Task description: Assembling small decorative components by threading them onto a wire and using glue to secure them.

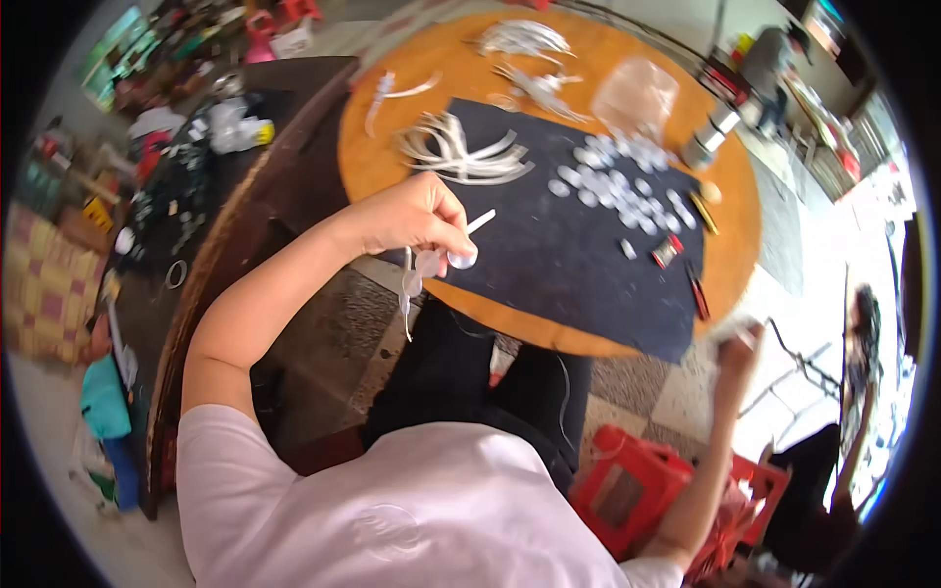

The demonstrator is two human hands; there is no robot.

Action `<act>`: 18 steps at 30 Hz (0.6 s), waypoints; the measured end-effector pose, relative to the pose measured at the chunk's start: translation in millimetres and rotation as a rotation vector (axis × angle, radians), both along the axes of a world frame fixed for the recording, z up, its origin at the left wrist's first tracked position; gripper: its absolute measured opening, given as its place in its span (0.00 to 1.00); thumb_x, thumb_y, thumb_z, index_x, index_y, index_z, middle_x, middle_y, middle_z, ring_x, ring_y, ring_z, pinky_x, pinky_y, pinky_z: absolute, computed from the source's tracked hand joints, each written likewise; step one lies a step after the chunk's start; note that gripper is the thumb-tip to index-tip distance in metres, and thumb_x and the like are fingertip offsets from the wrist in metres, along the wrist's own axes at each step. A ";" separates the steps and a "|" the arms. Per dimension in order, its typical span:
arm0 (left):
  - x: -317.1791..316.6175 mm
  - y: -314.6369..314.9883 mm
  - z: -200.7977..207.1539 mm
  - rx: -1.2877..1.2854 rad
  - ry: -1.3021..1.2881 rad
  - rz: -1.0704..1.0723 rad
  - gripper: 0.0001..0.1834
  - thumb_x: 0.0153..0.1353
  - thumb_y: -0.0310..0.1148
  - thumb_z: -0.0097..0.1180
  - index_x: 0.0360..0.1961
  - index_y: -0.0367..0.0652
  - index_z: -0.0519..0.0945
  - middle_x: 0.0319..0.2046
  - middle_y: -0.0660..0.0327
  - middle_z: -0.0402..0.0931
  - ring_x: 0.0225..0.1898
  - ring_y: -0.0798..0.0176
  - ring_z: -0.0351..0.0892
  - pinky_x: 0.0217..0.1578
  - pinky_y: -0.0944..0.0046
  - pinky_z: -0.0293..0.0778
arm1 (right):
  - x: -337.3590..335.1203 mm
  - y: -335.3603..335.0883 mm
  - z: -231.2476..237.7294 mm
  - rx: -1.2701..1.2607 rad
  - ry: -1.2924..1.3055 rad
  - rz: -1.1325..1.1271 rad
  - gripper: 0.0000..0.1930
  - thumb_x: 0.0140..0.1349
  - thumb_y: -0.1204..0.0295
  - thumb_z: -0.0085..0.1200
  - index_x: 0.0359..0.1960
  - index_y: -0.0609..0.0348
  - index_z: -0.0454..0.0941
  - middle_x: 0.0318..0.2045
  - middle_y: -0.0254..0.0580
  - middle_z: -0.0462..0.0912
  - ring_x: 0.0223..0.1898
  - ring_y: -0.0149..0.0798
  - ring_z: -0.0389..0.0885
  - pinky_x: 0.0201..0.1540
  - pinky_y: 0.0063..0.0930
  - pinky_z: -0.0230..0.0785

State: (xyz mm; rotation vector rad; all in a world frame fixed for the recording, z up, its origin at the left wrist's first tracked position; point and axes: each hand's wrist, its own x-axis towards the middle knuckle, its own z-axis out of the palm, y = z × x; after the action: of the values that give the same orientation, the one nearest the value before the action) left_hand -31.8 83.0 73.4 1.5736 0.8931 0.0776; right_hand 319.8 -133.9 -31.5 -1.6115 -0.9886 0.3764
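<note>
My left hand [417, 218] hung over the near left edge of the round wooden table [392, 137], fingers pinched on a string of small clear glossy discs [417, 274] and a thin white strip [480, 221]. My right hand [737, 345] was blurred off the table's near right edge; I couldn't tell whether it gripped anything. On the matte black cloth [559, 265], flat round clear discs [618, 181] lay scattered toward the far right, curved pale strips [461, 152] at its far left corner.

Left hand [417, 218]: gripped a white strip [479, 222] with clear discs [428, 263] hanging below. Black mat [559, 265] lay just beyond; loose discs [618, 181] farther right. Right hand [737, 348]: raised, blurred, well apart.
</note>
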 end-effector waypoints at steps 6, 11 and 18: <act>36.6 -26.1 -7.9 -0.078 -0.149 -0.207 0.04 0.51 0.24 0.59 0.23 0.33 0.80 0.19 0.59 0.78 0.19 0.71 0.78 0.21 0.74 0.72 | -123.9 51.1 60.1 -0.060 -0.485 0.365 0.03 0.63 0.77 0.42 0.37 0.59 0.66 0.27 0.47 0.74 0.27 0.45 0.77 0.32 0.31 0.68; 52.1 -39.4 1.1 -0.058 -0.180 -0.235 0.05 0.51 0.25 0.60 0.23 0.33 0.80 0.19 0.60 0.78 0.20 0.72 0.77 0.22 0.75 0.72 | -139.6 55.1 38.5 0.010 0.335 0.630 0.03 0.65 0.73 0.41 0.34 0.57 0.65 0.29 0.38 0.74 0.23 0.36 0.74 0.37 0.25 0.63; 52.5 -31.6 -3.1 -0.009 -0.169 -0.229 0.05 0.50 0.26 0.60 0.23 0.34 0.80 0.19 0.61 0.77 0.20 0.73 0.77 0.23 0.75 0.71 | -147.5 58.9 53.3 -0.118 1.131 0.675 0.04 0.64 0.71 0.43 0.32 0.54 0.65 0.27 0.32 0.70 0.16 0.27 0.65 0.24 0.18 0.58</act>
State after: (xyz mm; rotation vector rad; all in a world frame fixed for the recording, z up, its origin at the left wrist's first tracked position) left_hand 20.7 51.4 70.3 1.6248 0.5778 0.0425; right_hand 172.3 -75.0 21.8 -0.8334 -0.5580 1.6084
